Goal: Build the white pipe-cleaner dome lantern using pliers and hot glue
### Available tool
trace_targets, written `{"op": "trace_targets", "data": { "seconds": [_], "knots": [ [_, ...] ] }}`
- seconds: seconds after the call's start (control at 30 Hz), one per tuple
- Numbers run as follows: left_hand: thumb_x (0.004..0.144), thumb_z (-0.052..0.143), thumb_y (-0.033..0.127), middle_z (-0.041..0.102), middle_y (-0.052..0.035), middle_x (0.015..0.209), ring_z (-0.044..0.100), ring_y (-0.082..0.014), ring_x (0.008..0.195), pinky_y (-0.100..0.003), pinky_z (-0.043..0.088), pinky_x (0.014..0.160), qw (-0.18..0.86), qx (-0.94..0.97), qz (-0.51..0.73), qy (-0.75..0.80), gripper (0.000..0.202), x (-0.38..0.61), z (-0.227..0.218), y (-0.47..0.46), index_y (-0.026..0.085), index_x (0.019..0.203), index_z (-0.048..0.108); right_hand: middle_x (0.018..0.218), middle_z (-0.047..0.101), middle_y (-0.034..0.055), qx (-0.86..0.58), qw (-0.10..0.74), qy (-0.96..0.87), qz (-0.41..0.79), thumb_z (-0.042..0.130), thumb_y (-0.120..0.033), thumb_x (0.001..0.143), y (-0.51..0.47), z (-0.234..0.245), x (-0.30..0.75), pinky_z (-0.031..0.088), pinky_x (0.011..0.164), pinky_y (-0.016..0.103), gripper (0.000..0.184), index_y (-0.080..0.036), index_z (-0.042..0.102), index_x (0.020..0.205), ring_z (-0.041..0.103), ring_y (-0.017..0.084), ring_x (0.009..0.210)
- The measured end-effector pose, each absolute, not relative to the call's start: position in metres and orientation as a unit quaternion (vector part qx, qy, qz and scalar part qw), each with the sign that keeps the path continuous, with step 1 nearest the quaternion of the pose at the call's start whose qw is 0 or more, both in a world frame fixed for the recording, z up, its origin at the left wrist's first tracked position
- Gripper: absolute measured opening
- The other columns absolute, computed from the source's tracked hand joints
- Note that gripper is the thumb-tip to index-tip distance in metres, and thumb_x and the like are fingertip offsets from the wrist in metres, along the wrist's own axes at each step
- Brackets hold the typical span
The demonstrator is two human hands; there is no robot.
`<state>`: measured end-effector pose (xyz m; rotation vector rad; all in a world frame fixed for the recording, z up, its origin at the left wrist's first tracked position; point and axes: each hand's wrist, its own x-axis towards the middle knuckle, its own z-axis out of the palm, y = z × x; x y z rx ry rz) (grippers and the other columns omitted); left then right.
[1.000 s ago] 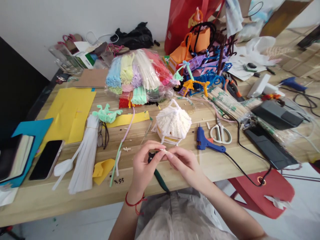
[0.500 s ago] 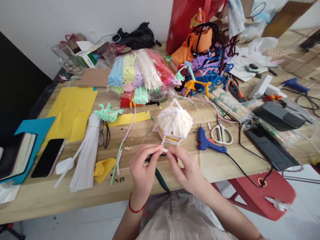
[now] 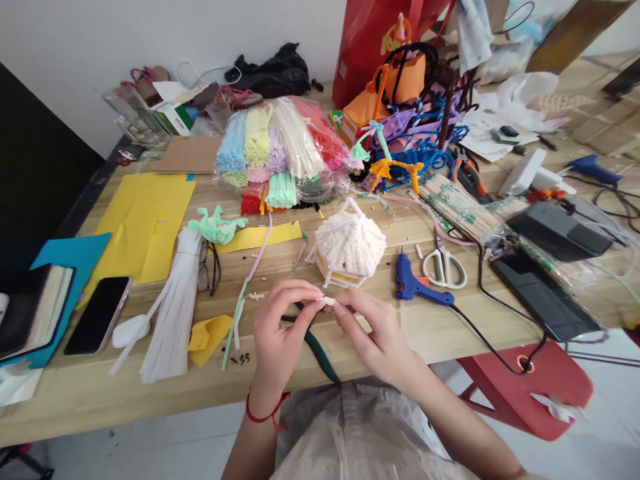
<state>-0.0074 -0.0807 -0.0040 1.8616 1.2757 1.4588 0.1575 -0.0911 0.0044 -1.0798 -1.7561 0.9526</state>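
A small off-white fuzzy piece of pipe cleaner (image 3: 329,301) is pinched between both hands' fingertips, above the front part of the table. My left hand (image 3: 281,321) closes thumb and index finger on its left end. On its right end, the thumb and fingers of my right hand (image 3: 376,335) are pressed together. Just beyond stands a white lantern-like craft (image 3: 349,245) with a ribbed fuzzy roof and a yellow-and-white base. A dark green strip (image 3: 321,359) lies beneath my hands, partly hidden by the left one.
To the right lie a blue glue gun (image 3: 419,288) with its black cord and white-handled scissors (image 3: 444,268). White pipe cleaners (image 3: 170,320), a phone (image 3: 97,315) and yellow sheets (image 3: 145,220) are on the left. Bagged coloured pipe cleaners (image 3: 280,143) lie at the back.
My left hand has shifted slightly left, its wrist turning outward. My right hand has moved a little right and down. Both still pinch the white piece.
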Motion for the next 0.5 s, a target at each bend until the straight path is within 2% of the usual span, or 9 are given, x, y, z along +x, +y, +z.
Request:
{"op": "trace_targets", "data": {
  "seconds": [0.2,0.33,0.5],
  "knots": [
    [0.085,0.070,0.009,0.069,0.0006,0.089,0.065,-0.0120,0.083,-0.026,0.052,0.077,0.132,0.681,0.525,0.494,0.013,0.001,-0.005,-0.087,0.021,0.090,0.066,0.080,0.059,0.0032,-0.447,0.433,-0.719,0.310,0.043,-0.018,0.100,-0.093,0.000,0.154,0.045,0.064,0.025,0.015,-0.020,0.058,0.098,0.055,0.014,0.068],
    [0.084,0.071,0.009,0.068,-0.0015,0.089,0.063,-0.0126,0.078,-0.027,0.053,0.071,0.064,0.667,0.533,0.516,0.016,0.010,-0.010,-0.093,0.021,0.093,0.066,0.074,0.055,0.0028,-0.468,0.418,-0.734,0.258,0.043,-0.017,0.099,-0.096,0.000,0.149,0.043,0.058,0.025,0.018,-0.020,0.061,0.096,0.052,0.014,0.061],
    [0.082,0.072,0.006,0.070,-0.0035,0.090,0.062,-0.0124,0.074,-0.027,0.053,0.068,0.003,0.665,0.539,0.517,0.022,0.019,-0.016,-0.099,0.020,0.098,0.067,0.076,0.059,0.0038,-0.456,0.435,-0.723,0.282,0.043,-0.015,0.098,-0.098,0.000,0.142,0.044,0.058,0.025,0.020,-0.019,0.063,0.098,0.053,0.014,0.063]
  ]
}}
